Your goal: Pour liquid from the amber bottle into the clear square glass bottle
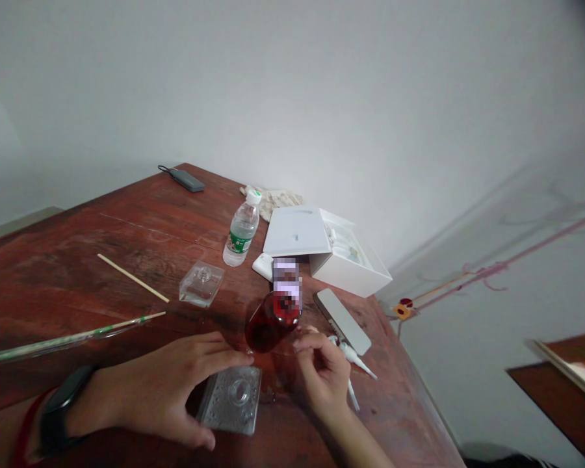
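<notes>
My left hand (170, 383) is open around the left side of a clear square box (234, 400) with a round neck on top and droplets on it. Its index fingertip lies by the box's far edge and the thumb by the near left corner. Just beyond stands or leans a transparent dark red container (270, 325); its exact tilt is hard to tell. Beside its lower right end, my right hand (324, 370) has its fingers curled in a pinch. What sits between those fingertips, if anything, is too small to make out.
Farther left is a second clear box (201, 284), near a wooden stick (132, 277) and wrapped chopsticks (73, 339). A water bottle (242, 231), phone (286, 276), open white box (351, 260), grey slab (344, 318) and white nozzle (355, 357) surround the hands. The wall borders the table.
</notes>
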`<action>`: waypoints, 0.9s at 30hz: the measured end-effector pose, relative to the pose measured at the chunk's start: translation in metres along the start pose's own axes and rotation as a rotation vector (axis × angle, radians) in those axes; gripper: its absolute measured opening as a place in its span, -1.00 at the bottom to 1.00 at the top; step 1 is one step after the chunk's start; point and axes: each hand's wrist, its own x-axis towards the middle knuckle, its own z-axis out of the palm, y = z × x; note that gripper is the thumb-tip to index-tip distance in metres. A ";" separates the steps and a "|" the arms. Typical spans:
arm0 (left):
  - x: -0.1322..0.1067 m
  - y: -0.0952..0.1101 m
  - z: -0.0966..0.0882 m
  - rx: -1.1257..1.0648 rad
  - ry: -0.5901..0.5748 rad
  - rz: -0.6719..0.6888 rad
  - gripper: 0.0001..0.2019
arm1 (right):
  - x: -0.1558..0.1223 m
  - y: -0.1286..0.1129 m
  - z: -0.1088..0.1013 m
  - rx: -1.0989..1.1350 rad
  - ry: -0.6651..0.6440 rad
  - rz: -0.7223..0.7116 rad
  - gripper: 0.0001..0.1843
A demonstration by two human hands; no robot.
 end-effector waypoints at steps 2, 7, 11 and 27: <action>0.000 0.001 -0.001 -0.016 0.008 0.016 -0.06 | -0.001 0.001 0.000 0.003 0.002 -0.010 -0.76; 0.000 0.001 0.000 0.002 0.025 0.028 -0.05 | 0.001 0.000 0.001 0.017 0.020 -0.048 -0.77; 0.001 0.000 0.001 0.042 0.008 0.006 -0.02 | 0.004 -0.003 0.001 0.014 0.031 -0.069 -0.76; -0.001 -0.005 0.005 0.054 0.022 0.025 -0.04 | 0.003 -0.002 0.000 -0.004 0.088 -0.081 -0.72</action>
